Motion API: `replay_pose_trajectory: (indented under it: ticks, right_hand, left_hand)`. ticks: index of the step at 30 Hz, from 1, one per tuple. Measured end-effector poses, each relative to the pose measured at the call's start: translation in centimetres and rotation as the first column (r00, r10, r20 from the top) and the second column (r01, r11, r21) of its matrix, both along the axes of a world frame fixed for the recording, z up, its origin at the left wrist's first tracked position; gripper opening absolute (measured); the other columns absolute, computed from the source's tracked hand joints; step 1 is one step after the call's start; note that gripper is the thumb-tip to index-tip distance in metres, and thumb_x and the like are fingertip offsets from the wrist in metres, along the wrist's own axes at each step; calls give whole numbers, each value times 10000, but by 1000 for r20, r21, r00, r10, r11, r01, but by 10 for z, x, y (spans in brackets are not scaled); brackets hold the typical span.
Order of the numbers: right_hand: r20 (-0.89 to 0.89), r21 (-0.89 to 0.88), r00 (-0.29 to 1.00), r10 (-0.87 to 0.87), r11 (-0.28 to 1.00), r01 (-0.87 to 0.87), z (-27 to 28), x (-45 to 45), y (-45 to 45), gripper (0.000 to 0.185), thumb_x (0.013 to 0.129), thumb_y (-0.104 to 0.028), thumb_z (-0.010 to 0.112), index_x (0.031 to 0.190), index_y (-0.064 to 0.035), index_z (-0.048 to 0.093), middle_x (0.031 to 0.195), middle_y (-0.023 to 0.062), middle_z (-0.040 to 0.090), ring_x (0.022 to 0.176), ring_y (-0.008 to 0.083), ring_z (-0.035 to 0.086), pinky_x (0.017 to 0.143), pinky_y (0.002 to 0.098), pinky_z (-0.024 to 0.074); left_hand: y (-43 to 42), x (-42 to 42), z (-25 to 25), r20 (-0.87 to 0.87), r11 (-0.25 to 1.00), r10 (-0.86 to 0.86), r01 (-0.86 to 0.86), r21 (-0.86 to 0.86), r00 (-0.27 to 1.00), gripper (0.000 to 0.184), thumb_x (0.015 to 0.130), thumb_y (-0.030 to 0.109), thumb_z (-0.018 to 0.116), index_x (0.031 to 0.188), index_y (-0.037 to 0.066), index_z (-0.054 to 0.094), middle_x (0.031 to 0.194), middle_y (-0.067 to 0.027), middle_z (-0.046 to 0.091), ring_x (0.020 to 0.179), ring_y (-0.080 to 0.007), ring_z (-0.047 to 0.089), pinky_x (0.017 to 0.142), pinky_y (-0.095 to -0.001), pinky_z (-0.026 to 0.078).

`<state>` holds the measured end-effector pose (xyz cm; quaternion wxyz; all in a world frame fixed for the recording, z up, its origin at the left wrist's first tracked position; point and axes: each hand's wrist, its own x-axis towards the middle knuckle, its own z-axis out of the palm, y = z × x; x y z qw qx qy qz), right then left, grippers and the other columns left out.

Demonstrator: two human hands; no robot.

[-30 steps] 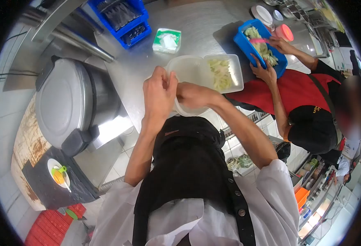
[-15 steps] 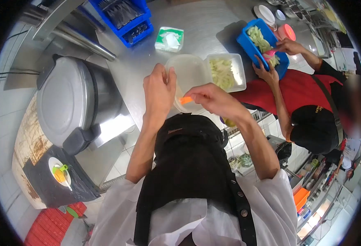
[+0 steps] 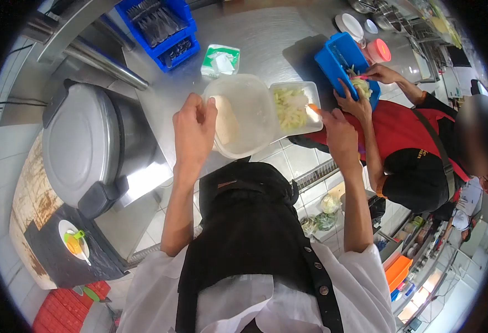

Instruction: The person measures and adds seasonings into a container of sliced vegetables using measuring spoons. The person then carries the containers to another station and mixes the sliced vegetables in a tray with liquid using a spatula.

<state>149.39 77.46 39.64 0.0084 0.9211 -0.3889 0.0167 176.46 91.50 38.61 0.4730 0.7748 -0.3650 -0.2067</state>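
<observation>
My left hand [image 3: 193,126] is closed on the left rim of a translucent white plastic tub [image 3: 249,114], which leans toward me. A pale mass, perhaps powder, shows inside along its left side. To the right, my right hand [image 3: 341,133] pinches a small orange scoop [image 3: 314,109] over the right edge of a white rectangular container [image 3: 316,123]. Pale green vegetable strips [image 3: 290,114] fill that container. A whitish blur sits over the strips near the scoop; what it is I cannot make out.
A co-worker's hands [image 3: 352,102] are at a blue bin [image 3: 332,61] of similar strips, one with a pink tool. Behind the tub are a green-and-white napkin box [image 3: 221,60] and blue cutlery bins [image 3: 158,33]. A large lidded pot [image 3: 83,144] stands at left.
My right hand has moved the orange scoop from the tub rightward to the vegetable container. My left hand and the tub have shifted left in view, and the tub is more tilted.
</observation>
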Motion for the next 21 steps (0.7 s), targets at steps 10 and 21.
replay_pose_trajectory:
  ticks: [10,21]
  right_hand:
    - [130,552,962,239,789,-271,-44,142,62,164,773,-25,525,894,42,613,870,237,630,805,342,636,708,434,495]
    - [488,832,861,146,219,-509,-3,112,44,214,886,-93,511,988,57,624,906,188,660,797,291,617,762,358,450]
  left_hand:
    - [-3,-32,15,69,994,-94,97,-55,993,301,876,130,588,680,-13,408,515,-74,360,469,-127,327,442,-314,303]
    - [5,-11,-10,61,998,-47,49,-29,997,301,871,122,587,672,-23,414,522,-80,365,479,-128,338,453,-313,313]
